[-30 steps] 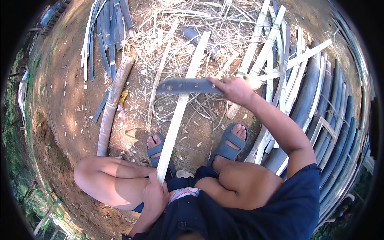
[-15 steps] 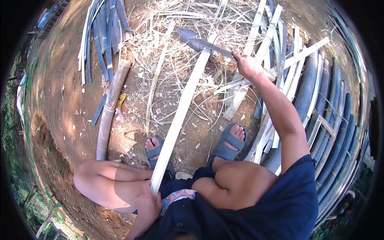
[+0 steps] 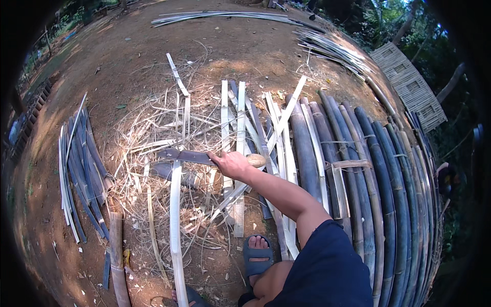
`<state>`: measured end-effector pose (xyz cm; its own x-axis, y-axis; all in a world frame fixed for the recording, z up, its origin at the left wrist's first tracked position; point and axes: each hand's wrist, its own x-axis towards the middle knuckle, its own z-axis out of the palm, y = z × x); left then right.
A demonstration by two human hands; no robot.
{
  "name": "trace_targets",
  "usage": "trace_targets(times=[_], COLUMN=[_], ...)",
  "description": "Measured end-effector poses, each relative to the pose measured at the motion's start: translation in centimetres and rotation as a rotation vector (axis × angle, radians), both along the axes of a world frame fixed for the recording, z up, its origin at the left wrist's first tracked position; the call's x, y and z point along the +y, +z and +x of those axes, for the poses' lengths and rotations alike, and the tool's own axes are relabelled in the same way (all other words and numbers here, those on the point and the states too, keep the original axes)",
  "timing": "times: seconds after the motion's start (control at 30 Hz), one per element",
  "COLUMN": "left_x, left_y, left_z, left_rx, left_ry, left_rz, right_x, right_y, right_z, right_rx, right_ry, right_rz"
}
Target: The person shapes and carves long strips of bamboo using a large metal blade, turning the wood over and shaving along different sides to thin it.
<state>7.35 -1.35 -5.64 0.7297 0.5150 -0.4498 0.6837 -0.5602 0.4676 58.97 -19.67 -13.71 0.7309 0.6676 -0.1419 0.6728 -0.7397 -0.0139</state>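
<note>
My right hand point(image 3: 234, 165) is wrapped round a machete, its pale wooden handle point(image 3: 256, 160) sticking out past my palm. The dark, broad blade point(image 3: 188, 156) points left and lies across the far part of a long, pale split-bamboo strip point(image 3: 176, 215). That strip runs toward me and leaves the picture at the lower edge. Beyond the blade, a narrow bent sliver point(image 3: 180, 82) rises away from the shavings; whether it joins the strip I cannot tell. My left hand is out of the picture.
Curly bamboo shavings point(image 3: 138, 128) cover the ground ahead. Dark bamboo poles point(image 3: 388, 204) lie stacked at right, beside pale split strips point(image 3: 240, 117). Dark strips point(image 3: 82, 169) and a short bamboo length point(image 3: 117, 250) lie at left. My sandalled foot point(image 3: 258, 256) stands near the strips.
My view has tilted up and shifted right, so my lap and left hand have dropped out of it. The machete still crosses the strip's far part, its blade now lying more level.
</note>
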Motion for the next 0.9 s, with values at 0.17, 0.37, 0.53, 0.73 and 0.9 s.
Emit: trace_targets(times=[0.17, 0.37, 0.53, 0.73, 0.9], left_x=[0.8, 1.0, 1.0, 0.4, -0.2], left_y=[0.2, 0.2, 0.5, 0.8, 1.4], left_z=[0.2, 0.4, 0.7, 1.2, 1.0], left_rx=[0.011, 0.004, 0.016, 0.031, 0.036], left_ry=[-0.012, -0.007, 0.016, 0.003, 0.015], left_rz=[0.006, 0.005, 0.004, 0.003, -0.002], right_x=[0.5, -3.5, 1.0, 4.8, 4.6], right_y=[0.7, -1.0, -2.1, 1.5, 1.2], right_z=[-3.7, 3.8, -1.3, -7.3, -8.0], right_rx=[-0.042, 0.068, 0.492, 0.962, 0.949], right_ry=[0.275, -0.593, -0.794, -0.666, -0.635], right_rz=[0.019, 0.399, 1.012, 1.208, 1.178])
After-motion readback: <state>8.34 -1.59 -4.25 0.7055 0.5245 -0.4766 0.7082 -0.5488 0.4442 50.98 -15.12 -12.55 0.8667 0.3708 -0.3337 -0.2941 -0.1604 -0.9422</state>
